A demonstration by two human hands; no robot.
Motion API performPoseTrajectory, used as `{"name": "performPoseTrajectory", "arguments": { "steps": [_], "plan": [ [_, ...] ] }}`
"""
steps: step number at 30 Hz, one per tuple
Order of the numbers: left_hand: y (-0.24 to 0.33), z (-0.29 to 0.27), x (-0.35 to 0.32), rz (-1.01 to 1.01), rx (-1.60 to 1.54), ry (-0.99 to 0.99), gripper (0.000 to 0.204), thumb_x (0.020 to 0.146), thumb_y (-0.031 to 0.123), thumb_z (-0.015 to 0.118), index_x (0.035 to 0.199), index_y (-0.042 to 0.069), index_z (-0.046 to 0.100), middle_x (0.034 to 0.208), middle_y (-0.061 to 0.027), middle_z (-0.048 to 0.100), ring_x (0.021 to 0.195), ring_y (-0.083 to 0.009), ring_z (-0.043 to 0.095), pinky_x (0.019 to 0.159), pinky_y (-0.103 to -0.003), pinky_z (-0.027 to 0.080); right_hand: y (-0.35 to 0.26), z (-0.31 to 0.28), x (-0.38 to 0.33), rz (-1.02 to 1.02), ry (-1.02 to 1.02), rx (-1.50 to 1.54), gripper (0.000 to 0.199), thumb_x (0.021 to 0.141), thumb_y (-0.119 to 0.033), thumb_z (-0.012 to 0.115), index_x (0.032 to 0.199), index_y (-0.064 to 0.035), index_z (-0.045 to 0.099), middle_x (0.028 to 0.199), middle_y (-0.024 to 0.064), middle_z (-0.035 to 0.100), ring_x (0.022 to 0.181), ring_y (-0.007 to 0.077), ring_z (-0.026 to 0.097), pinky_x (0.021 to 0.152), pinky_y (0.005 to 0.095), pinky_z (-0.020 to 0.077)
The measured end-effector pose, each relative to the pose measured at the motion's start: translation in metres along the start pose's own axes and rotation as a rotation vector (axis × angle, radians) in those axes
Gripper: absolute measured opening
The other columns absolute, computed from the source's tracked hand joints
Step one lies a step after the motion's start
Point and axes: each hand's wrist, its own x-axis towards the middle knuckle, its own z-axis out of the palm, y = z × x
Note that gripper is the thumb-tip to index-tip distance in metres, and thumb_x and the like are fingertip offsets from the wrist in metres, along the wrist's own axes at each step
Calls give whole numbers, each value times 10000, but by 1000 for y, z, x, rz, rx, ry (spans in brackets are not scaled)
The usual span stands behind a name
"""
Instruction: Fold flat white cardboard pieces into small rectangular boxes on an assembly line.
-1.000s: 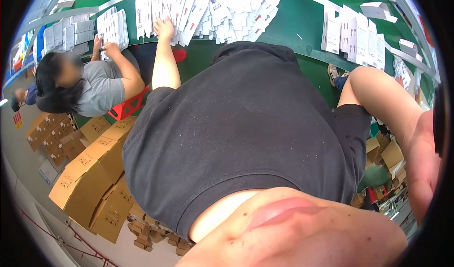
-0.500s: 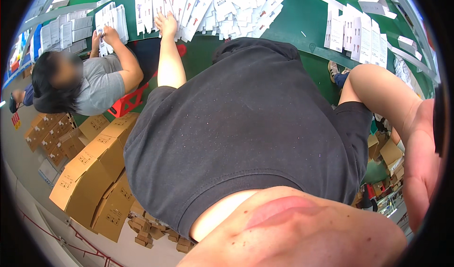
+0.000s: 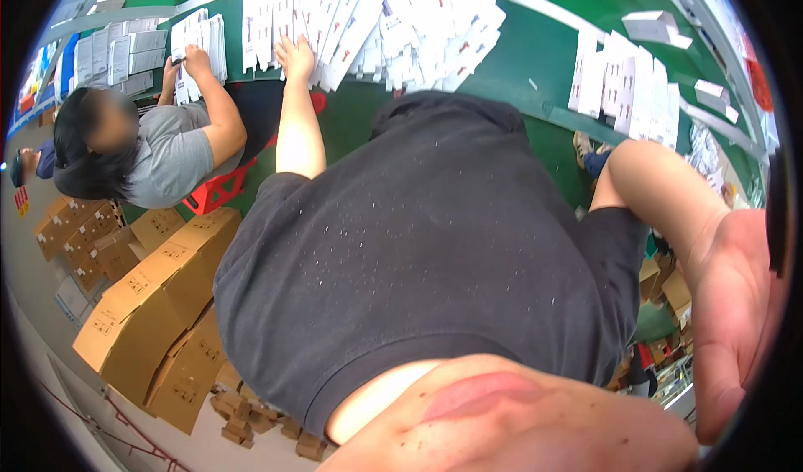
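My left hand (image 3: 294, 53) is stretched forward and lies flat, fingers apart, on a wide pile of flat white cartons (image 3: 376, 20) on the green table (image 3: 552, 45). My right hand (image 3: 736, 305) is raised close to the camera at the right rim, palm showing. Its fingers run out of the picture, so I cannot tell if it holds anything. My black shirt (image 3: 435, 246) fills the middle of the view.
A co-worker in a grey shirt (image 3: 167, 158) sits at the left on a red stool (image 3: 219, 192), both hands on a stack of white cartons (image 3: 199, 45). Brown cardboard boxes (image 3: 150, 296) stand on the floor at the left. More white cartons (image 3: 623, 83) lie at the right.
Almost nothing: my left hand stays on the carton pile and my right hand stays by the camera. The co-worker's head has shifted slightly.
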Motion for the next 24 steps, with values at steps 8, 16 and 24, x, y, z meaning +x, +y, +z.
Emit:
{"name": "performPoseTrajectory", "arguments": {
  "steps": [8, 16, 24],
  "plan": [
    [-66, 22, 6, 98, 69, 54, 713, 1040, 502, 387, 1574, 43, 278, 1614, -301, 221, 1487, -469, 214, 1224, -532, 193, -89, 254, 98, -296, 34, 101, 382, 1097, -387, 288, 1027, -81, 505, 921, 169, 646, 733, 253, 656, 597, 287, 564],
    [-39, 21, 5, 198, 411, 43, 643, 1027, 460, 448, 1544, 86, 369, 1557, -300, 335, 1428, -479, 324, 1193, -559, 258, -55, 242, 83, -257, -86, 116, 387, 1095, -373, 294, 970, -79, 511, 908, 172, 652, 697, 251, 654, 559, 275, 555],
    [-30, 21, -7, 33, 50, 97, 725, 1014, 562, 404, 1565, 102, 305, 1591, -239, 284, 1469, -426, 268, 1160, -573, 286, -23, 174, 55, -81, -269, 168, 399, 1093, -358, 300, 912, -77, 518, 895, 175, 658, 661, 249, 651, 521, 264, 545]
  ]
}}
